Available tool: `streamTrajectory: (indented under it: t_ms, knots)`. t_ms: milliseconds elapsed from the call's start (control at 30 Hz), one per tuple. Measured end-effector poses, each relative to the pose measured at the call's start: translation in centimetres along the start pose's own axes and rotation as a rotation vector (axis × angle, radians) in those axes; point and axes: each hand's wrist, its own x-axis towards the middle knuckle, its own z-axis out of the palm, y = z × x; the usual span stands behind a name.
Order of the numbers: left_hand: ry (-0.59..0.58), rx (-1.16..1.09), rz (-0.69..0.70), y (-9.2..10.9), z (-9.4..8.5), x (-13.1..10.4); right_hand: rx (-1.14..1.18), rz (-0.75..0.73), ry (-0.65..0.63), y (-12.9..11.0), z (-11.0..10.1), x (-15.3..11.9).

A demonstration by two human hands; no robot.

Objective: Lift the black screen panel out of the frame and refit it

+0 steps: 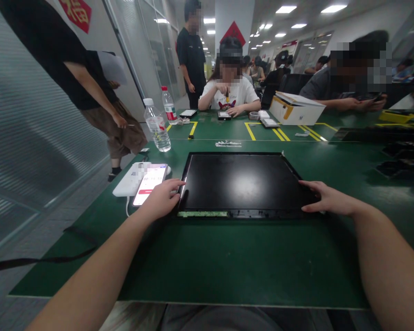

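Note:
A black LCD screen panel point(241, 181) lies face up in front of me, a green circuit strip point(203, 214) showing along its near edge. My left hand point(162, 197) grips the panel's left edge, index finger on the rim and thumb lower down. At the opposite side, my right hand point(326, 197) holds the right edge with finger and thumb spaced apart along it. The undersides of both hands are hidden, so I cannot tell whether fingers reach beneath the panel. Close to my left wrist, a lit phone point(151, 184) displays a timer and leans on a white device point(126, 180).
Two water bottles point(158, 126) stand at the far left of the green table point(241, 262). Beyond the panel lie small white scraps point(228, 144). Dark parts point(400, 158) sit at right. Across the table are a white box point(296, 110) and seated people; another person stands at left.

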Motion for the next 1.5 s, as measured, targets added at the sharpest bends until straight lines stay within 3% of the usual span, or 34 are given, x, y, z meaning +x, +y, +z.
streamTrajectory:
  t_ms: [267, 467, 1500]
  knots:
    - [-0.072, 0.087, -0.074, 1.0, -0.3, -0.1, -0.060, -0.030, -0.043, 0.3, 0.0, 0.0]
    - [-0.064, 0.026, -0.106, 1.2, -0.4, -0.1, -0.093, -0.039, -0.044, -0.1, 0.0, -0.3]
    - [-0.049, 0.016, -0.090, 1.1, -0.3, -0.1, -0.058, -0.017, -0.037, -0.2, 0.1, 0.1]
